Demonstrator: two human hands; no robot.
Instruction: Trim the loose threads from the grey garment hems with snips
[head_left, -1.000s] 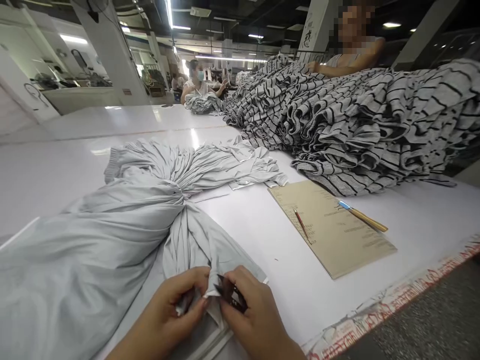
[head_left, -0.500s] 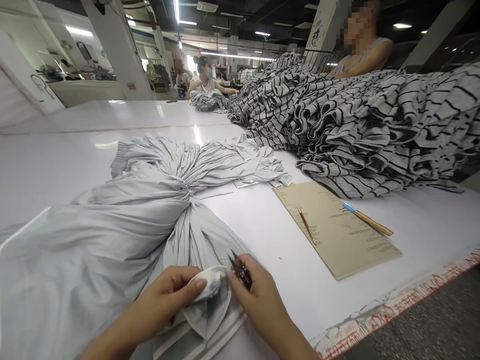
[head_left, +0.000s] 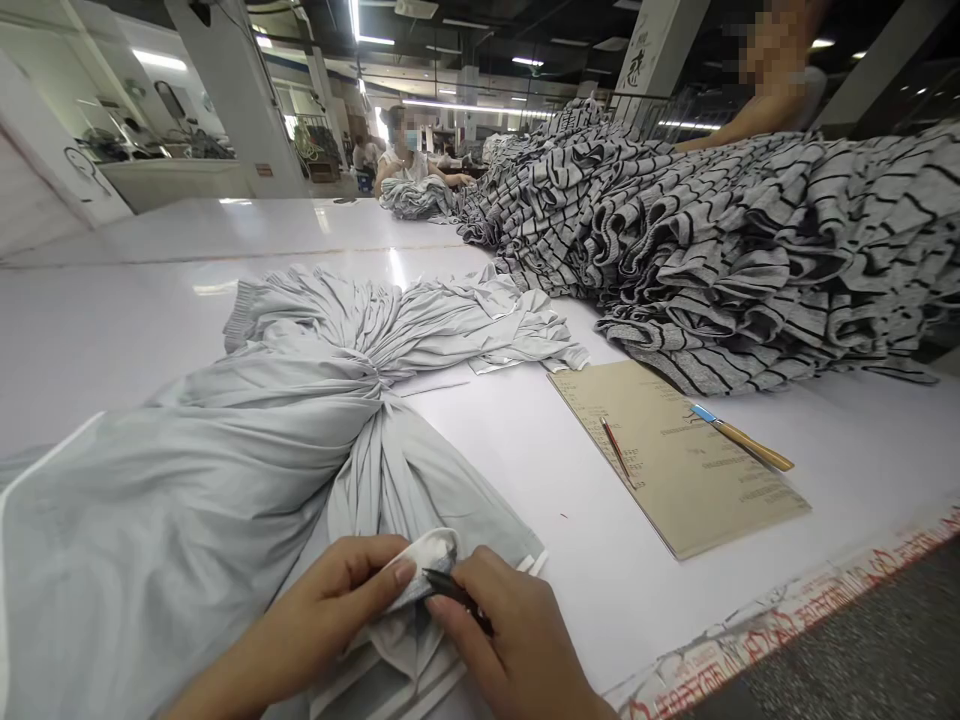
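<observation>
My left hand (head_left: 341,600) pinches the pale edge of a light grey fabric piece (head_left: 247,500) between thumb and fingers. Closed around small dark thread snips (head_left: 454,592), my right hand (head_left: 517,620) is just to the right of it. The tips of the snips point left and lie against the raised white and grey edge (head_left: 431,560) of the fabric. The grey fabric spreads across the left of the table, bunched tightly at its middle. Part of the snips is hidden by my fingers.
A brown paper booklet (head_left: 675,500) lies to the right, bearing a thin red pen (head_left: 617,450) and a blue-and-yellow tool (head_left: 742,437). Striped fabric (head_left: 712,240) is heaped behind it. One person (head_left: 780,70) stands beyond the heap, another (head_left: 405,150) at the table's far end.
My right hand has turned, and the snips have swung from pointing up beside the fabric to pointing left against its edge. My left hand keeps its hold. The person at the upper right has shifted rightward.
</observation>
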